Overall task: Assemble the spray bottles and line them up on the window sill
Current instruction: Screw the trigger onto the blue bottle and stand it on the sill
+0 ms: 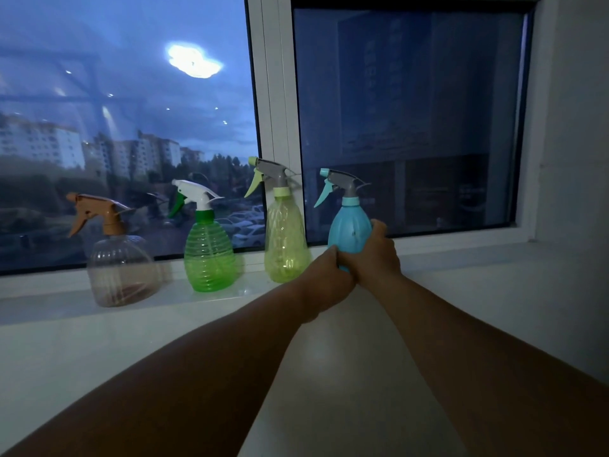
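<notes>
Several spray bottles stand upright in a row on the white window sill (461, 258), nozzles pointing left. From the left: a clear bottle with a brown sprayer (120, 258), a green bottle with a white sprayer (208, 252), a yellow-green bottle with a grey sprayer (285, 239), and a blue bottle with a grey and teal sprayer (347, 229). Both hands clasp the lower part of the blue bottle: my left hand (326, 275) at its bottom left, my right hand (375, 255) around its right side. The blue bottle's base is hidden behind my hands.
The window pane (131, 127) and its white frame (280, 110) rise just behind the bottles. A white wall (576, 127) closes off the sill's right end. A pale, smooth surface (346, 374) stretches below my forearms.
</notes>
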Demonstrator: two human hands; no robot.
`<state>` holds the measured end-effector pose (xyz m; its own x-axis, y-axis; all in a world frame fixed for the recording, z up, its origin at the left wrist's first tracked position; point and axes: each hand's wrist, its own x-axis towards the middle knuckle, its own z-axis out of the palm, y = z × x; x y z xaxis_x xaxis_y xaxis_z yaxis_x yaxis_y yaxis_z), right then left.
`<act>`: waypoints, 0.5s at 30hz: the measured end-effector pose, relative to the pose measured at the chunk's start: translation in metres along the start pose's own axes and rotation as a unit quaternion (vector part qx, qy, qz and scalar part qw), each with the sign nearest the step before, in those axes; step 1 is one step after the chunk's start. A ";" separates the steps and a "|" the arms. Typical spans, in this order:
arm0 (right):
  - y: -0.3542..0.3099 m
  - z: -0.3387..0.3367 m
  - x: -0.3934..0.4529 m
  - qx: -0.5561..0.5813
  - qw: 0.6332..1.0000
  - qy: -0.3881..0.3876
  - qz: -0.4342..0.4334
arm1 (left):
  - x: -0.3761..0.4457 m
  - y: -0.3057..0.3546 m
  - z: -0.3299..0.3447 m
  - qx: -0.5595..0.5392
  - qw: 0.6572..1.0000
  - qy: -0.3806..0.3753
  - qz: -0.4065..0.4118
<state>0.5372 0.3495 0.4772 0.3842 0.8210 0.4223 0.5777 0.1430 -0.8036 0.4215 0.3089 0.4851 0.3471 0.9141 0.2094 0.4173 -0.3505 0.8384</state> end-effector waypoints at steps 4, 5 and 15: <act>-0.003 -0.003 -0.007 0.008 0.999 -0.018 0.027 | -0.011 0.002 0.002 -0.025 0.999 0.022 0.014; -0.004 -0.004 -0.012 0.009 1.000 -0.006 0.028 | -0.015 0.001 0.001 -0.031 0.999 0.030 0.018; 0.010 -0.013 -0.117 0.110 0.990 0.082 -0.029 | -0.076 -0.046 0.016 -0.030 0.996 0.083 0.018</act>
<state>0.5073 0.2478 0.4250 0.4774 0.7095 0.5184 0.4380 0.3193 -0.8404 0.3897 0.2527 0.4223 0.2157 0.9238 0.3164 0.3552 -0.3761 0.8558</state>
